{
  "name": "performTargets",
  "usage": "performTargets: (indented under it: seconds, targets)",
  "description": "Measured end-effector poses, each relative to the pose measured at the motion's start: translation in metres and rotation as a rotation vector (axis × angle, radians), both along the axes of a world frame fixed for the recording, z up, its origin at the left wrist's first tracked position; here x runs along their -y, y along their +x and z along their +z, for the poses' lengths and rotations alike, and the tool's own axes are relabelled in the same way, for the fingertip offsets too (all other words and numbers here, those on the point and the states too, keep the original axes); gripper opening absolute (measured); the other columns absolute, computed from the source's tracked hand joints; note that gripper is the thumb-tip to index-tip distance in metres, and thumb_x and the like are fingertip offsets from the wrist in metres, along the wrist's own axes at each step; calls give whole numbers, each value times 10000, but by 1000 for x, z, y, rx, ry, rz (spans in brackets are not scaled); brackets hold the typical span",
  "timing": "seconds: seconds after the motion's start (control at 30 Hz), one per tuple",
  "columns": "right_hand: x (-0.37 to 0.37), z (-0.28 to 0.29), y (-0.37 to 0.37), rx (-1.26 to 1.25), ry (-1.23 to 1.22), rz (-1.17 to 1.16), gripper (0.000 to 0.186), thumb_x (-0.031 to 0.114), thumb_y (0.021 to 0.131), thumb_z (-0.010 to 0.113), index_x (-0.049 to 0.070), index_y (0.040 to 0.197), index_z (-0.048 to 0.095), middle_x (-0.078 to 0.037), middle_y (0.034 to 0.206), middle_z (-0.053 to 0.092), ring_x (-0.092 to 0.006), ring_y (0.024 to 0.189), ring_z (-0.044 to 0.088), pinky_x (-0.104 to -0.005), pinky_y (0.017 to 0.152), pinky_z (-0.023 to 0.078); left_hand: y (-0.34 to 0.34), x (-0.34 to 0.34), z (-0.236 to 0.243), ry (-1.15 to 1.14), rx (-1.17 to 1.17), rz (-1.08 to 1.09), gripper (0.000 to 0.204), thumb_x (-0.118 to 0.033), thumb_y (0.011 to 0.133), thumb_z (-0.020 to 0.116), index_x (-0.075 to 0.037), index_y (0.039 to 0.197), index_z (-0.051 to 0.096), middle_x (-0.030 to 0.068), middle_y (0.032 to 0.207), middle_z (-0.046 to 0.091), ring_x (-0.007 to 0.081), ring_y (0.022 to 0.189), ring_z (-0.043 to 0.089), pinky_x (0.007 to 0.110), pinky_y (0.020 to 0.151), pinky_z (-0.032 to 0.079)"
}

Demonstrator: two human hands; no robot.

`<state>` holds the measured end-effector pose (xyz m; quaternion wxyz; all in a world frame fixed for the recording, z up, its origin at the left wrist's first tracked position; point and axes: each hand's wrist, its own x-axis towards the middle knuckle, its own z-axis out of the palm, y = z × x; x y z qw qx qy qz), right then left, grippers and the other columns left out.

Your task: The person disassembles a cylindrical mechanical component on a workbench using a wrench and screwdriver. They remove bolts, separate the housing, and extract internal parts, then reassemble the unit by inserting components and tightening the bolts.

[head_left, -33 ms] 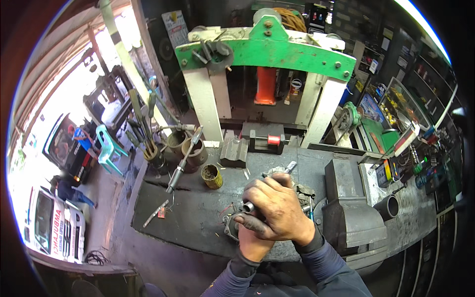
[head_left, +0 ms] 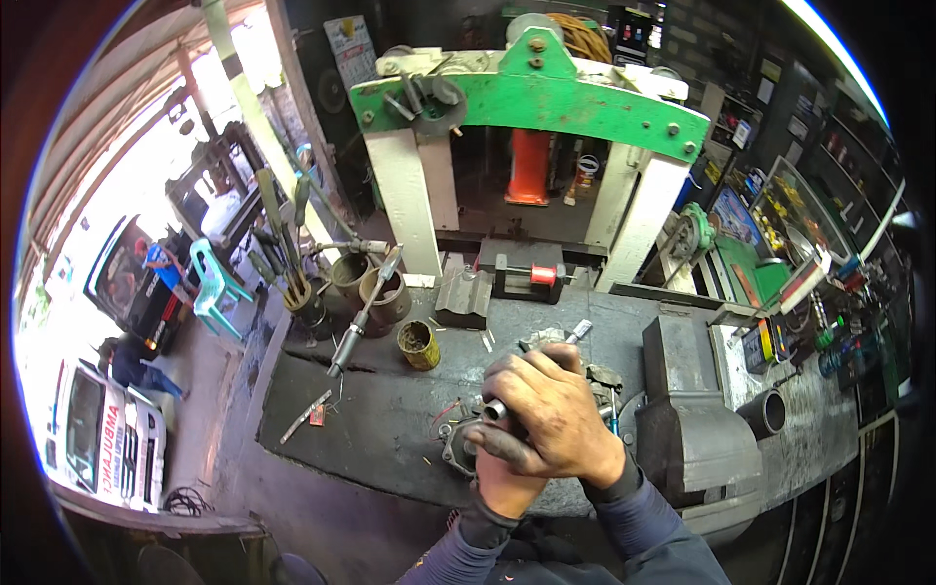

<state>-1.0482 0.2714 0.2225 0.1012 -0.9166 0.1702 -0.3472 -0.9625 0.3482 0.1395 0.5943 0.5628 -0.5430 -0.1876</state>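
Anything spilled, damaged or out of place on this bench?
Nothing looks spilled or clearly damaged. Mildly untidy: small pale scraps lie loose on the bench, right of the yellow can, like litter. Nothing odd shows at the right hand or the metal tube at its fingers; the left hand is mostly hidden.

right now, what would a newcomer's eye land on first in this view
Most likely the green beam on its white posts, at the back of the workbench, with an orange-red cylinder seen between them. Nearer, at lower centre, the right grip lies over the left grip, with the end of a metal tube poking out. At far left, a turquoise chair stands out.
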Motion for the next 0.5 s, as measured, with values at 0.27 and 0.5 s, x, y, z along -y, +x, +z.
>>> performTargets:
  seconds: [0.27, 0.5]
  targets:
    - [7, -1, 0, 17, 134, 157, 373, 496, 822, 839, 178, 819, 644, 36, 788, 572, -183, 770, 534, -389, 848, 342, -2, -8, -19, -12, 74, 56, 469, -226, 821, 812, -35, 1217, 648, 189, 1156, 694, 389, 1047, 701, 478, 893, 547]
    - [33, -12, -7, 75, 131, 406, 222, 395, 820, 793, 221, 919, 699, 70, 859, 631, -162, 860, 597, -395, 900, 382, 0, -2, -19, -19, 95, 46, 520, -256, 815, 815, -35, 1249, 633, 194, 1203, 684, 400, 1064, 705, 472, 910, 563]
